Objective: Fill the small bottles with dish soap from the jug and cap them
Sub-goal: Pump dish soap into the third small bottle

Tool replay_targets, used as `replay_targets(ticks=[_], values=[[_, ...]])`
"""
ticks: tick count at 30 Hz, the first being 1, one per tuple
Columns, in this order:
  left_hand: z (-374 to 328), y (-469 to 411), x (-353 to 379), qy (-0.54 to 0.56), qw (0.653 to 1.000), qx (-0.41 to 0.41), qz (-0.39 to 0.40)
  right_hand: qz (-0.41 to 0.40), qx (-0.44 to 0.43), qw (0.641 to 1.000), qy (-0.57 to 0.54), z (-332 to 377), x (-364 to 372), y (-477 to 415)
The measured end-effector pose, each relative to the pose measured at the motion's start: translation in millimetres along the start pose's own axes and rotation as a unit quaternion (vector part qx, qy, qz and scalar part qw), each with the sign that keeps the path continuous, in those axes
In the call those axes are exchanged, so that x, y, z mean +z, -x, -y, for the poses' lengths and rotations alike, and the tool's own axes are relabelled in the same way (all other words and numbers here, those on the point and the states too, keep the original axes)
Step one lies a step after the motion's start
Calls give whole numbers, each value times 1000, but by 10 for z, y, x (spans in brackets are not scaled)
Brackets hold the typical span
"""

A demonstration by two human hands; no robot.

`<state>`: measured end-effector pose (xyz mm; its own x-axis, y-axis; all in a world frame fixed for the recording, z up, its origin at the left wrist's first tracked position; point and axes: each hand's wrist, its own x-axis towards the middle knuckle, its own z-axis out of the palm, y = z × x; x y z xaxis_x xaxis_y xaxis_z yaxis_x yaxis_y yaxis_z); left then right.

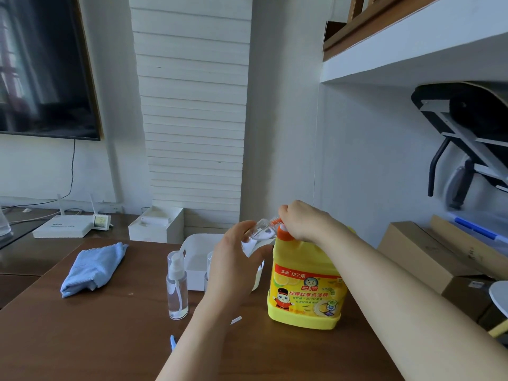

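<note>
A yellow dish soap jug with an orange top stands upright on the brown table. My right hand is curled over its orange pump head. My left hand holds a small clear bottle tilted, its mouth up against the jug's orange nozzle. A capped clear spray bottle stands to the left of my left arm. Another small bottle is mostly hidden behind my left hand.
A white tray sits behind the bottles. A folded blue cloth lies at the table's left. A white box and a router stand on the low cabinet behind. Cardboard boxes are stacked to the right.
</note>
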<state>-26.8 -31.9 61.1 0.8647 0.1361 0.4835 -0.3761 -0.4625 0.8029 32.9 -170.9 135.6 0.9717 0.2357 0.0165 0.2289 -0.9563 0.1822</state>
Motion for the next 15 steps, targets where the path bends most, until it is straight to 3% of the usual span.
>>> replay_targets(ticks=[15], values=[[-20,-27,15,27,999,-9,-15,29,-7,999,10,0,-189,2]])
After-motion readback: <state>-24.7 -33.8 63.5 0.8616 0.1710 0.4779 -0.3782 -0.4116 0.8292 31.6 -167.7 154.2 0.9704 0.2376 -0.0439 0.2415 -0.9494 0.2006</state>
